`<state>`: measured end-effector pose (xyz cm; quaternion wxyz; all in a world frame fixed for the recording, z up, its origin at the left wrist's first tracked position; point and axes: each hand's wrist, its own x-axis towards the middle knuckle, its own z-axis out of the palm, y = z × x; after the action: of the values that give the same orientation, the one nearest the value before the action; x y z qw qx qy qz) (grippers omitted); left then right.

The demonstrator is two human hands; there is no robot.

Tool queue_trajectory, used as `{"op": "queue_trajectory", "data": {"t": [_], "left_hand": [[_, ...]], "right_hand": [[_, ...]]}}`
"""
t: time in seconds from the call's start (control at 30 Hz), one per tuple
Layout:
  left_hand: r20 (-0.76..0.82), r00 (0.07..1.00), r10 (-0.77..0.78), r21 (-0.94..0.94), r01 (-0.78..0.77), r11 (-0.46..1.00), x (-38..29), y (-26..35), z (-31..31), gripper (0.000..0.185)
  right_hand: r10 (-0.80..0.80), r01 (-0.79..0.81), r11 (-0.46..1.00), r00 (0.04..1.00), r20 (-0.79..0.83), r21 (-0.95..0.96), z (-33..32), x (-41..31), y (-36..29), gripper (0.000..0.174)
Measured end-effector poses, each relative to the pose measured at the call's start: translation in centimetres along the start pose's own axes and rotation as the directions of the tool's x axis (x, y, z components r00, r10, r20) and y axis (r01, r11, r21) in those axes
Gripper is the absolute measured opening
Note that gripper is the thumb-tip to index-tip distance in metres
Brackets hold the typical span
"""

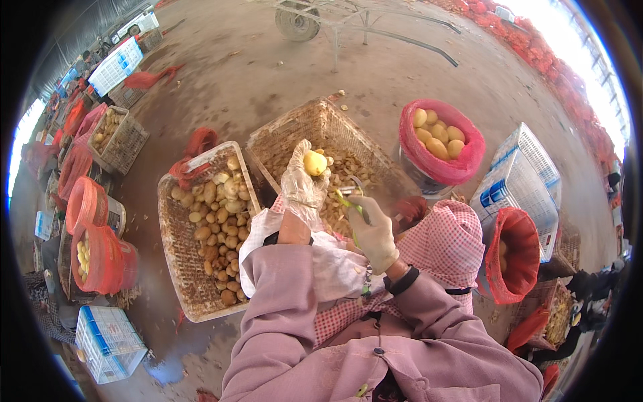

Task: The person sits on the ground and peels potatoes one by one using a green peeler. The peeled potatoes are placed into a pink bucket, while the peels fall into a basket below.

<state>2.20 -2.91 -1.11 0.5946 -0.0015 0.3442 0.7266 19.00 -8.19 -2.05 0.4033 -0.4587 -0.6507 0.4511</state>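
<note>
My left hand, in a thin clear plastic glove, grips a mostly peeled potato over the crate of peelings. In a white fabric glove, my right hand holds a green-handled peeler, its head a little to the right of and below the potato, apart from it. Beneath both hands stands a dirty plastic crate with potato peelings in it. On the left, a second crate holds many unpeeled potatoes.
A bucket lined with pink mesh at the right holds peeled potatoes. Near my right elbow stands a red mesh-lined bucket, beside white-and-blue crates. A metal cart stands ahead. More buckets line the left.
</note>
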Motion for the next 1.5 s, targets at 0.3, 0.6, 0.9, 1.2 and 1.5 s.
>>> {"op": "queue_trajectory", "data": {"t": [0.3, 0.6, 0.9, 1.2, 1.5], "left_hand": [[0.076, 0.981, 0.178, 0.308, -0.193, 0.932, 0.4, -1.4, -0.3, 0.030], [-0.089, 0.985, 0.146, 0.334, -0.109, 0.936, -1.5, 1.2, 1.6, 0.031], [0.127, 0.991, -0.043, 0.005, 0.043, 0.999, -0.7, 1.4, 0.4, 0.026], [0.017, 0.999, 0.044, 0.054, -0.044, 0.998, 0.1, 0.6, -0.1, 0.032], [0.060, 0.994, 0.096, 0.047, -0.098, 0.994, -0.2, 1.1, -0.9, 0.026]], "right_hand": [[-0.435, 0.435, 0.898, 0.900, 0.021, -0.070, 0.3, 2.6, -2.5, 0.026], [-0.353, 0.447, 0.798, 0.891, 0.287, -0.404, -2.3, 2.4, 3.8, 0.024], [0.162, 0.269, 0.559, 0.892, 0.421, -0.784, -1.9, 1.0, 6.5, 0.037], [-0.603, 0.549, 0.395, 0.760, -0.243, 0.736, -11.2, -1.3, -13.7, 0.039], [-0.899, 0.425, 0.108, 0.428, -0.095, 0.899, -12.5, -7.8, -20.5, 0.046]]}}
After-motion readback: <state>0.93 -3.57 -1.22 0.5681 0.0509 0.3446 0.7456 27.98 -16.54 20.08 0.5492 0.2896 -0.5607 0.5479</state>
